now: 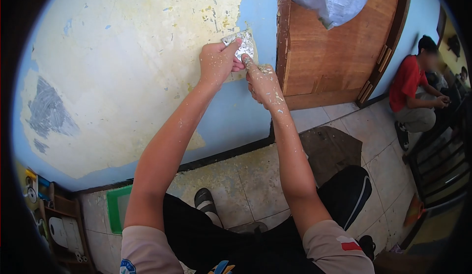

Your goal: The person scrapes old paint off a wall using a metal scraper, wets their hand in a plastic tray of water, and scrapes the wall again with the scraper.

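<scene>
A metal paint scraper (244, 42), its blade speckled with paint flakes, lies against the wall (132, 72) close to the door frame. My right hand (266, 85) is closed around its handle, thumb along the top; the handle is mostly hidden. My left hand (217, 63) grips the blade's left side, with the thumb on its face and the fingers curled below. Paint flakes cling to both hands and forearms. Around the blade, the wall shows bared cream patches bordered by light blue paint.
A brown wooden door (339, 47) with a white plastic bag (337, 1) stands to the right. Beyond it a person in a red shirt (407, 84) squats. A green tray (114, 210), a wooden shelf (61, 200) and a dark cloth (332, 151) are lower down. Flakes litter the tiles.
</scene>
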Demonstrator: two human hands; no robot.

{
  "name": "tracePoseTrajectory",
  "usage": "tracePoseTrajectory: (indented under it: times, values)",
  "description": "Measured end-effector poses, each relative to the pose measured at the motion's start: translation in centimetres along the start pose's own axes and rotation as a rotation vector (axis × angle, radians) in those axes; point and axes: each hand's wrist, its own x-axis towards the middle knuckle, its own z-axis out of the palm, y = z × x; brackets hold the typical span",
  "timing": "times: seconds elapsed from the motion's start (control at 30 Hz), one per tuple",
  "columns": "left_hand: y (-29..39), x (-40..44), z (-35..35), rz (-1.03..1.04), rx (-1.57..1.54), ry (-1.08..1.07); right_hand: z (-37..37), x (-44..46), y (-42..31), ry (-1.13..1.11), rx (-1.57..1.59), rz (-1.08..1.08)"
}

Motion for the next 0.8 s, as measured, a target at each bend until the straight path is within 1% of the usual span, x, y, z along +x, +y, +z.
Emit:
tracePoseTrajectory:
  times: [0.07,0.13,0.2,0.3,0.33,0.4,0.43,0.47,0.53,0.57,0.63,0.67,0.73,0.8]
  values:
    - [0.0,0.1,0.1,-0.006,-0.006,0.001,-0.3,0.1,0.2,0.008,-0.032,0.019]
    - [-0.2,-0.1,-0.1,-0.009,-0.006,0.004,0.1,0.3,1.0,0.069,-0.072,-0.071]
    - [-0.5,-0.7,-0.4,-0.043,0.037,-0.034,0.3,-0.1,2.4,0.062,-0.062,-0.063]
    - [-0.5,-1.1,-0.9,-0.08,0.101,-0.013,0.7,-0.1,2.5,0.023,-0.008,-0.051]
    - [-0.3,-0.7,-1.0,-0.076,0.105,-0.014,0.9,0.1,2.1,0.001,0.035,-0.04]
    - [0.0,0.1,-1.0,-0.002,0.004,-0.003,0.7,-0.1,0.3,-0.023,0.039,-0.014]
    - [0.0,0.2,-1.0,-0.008,0.001,-0.004,0.5,-0.2,-0.1,-0.045,0.041,0.008]
    - [-0.1,0.1,-1.1,-0.009,0.027,-0.016,0.8,-0.4,0.6,-0.043,0.036,0.017]
    - [-0.3,-0.1,-1.4,-0.003,0.055,-0.022,2.1,-0.4,2.2,0.007,0.143,-0.07]
    - [-0.6,-0.6,-1.4,-0.027,0.106,-0.04,2.2,-0.8,2.3,0.003,0.143,-0.071]
    - [-0.9,-0.8,-1.5,-0.038,0.164,-0.056,2.2,-1.4,2.6,-0.01,0.157,0.014]
    - [-0.6,-0.2,-1.6,-0.035,0.167,-0.057,2.3,-1.3,2.0,-0.01,0.161,0.011]
    - [-0.1,0.7,-1.7,0.065,0.156,-0.04,2.3,-1.0,0.3,-0.04,0.159,-0.01]
    - [0.4,0.6,-1.7,0.056,0.162,-0.037,2.1,-0.9,0.0,-0.048,0.154,0.0]
